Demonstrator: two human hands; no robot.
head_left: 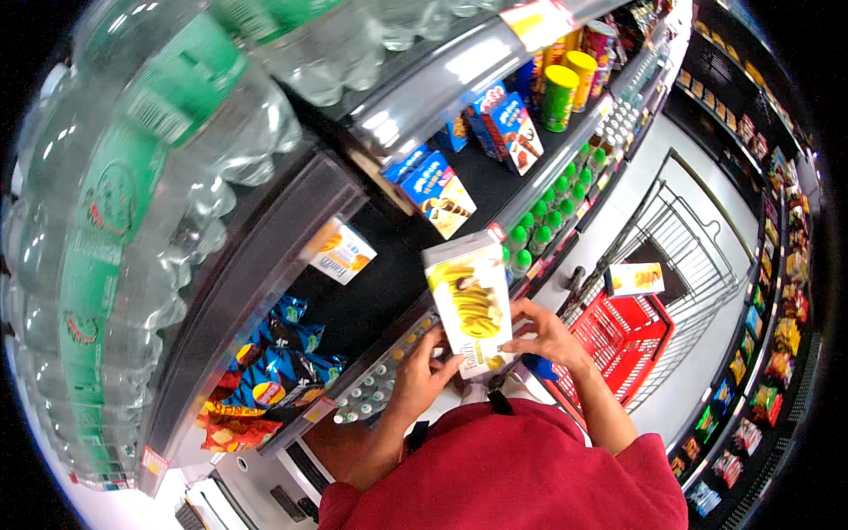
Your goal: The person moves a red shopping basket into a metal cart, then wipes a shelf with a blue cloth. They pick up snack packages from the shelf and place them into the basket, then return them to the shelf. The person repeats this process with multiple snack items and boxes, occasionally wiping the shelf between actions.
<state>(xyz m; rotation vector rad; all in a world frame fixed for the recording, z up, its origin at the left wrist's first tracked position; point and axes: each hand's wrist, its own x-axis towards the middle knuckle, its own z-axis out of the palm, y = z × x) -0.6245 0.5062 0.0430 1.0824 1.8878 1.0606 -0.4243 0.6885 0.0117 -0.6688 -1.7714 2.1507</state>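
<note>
In front of my chest I hold a tall white snack box (473,305) with a large yellow food picture on it. My left hand (424,375) is closed on its lower left edge, thumb at the front. On the opposite lower edge, my right hand (546,334) grips it with curled fingers. The box is slightly tilted and its printed front faces me. A smaller white box (339,250) with an orange picture stands on the dark shelf (389,287) to the left. Blue snack boxes (437,192) stand farther along that shelf.
A red basket (625,349) and a wire shopping cart (698,230) are at my right, with a white-and-orange box (636,279) at the basket's far edge. Large bottles (124,203) fill the left. Bagged chips (274,375), green-capped bottles (548,212) and canisters (560,95) line the shelves.
</note>
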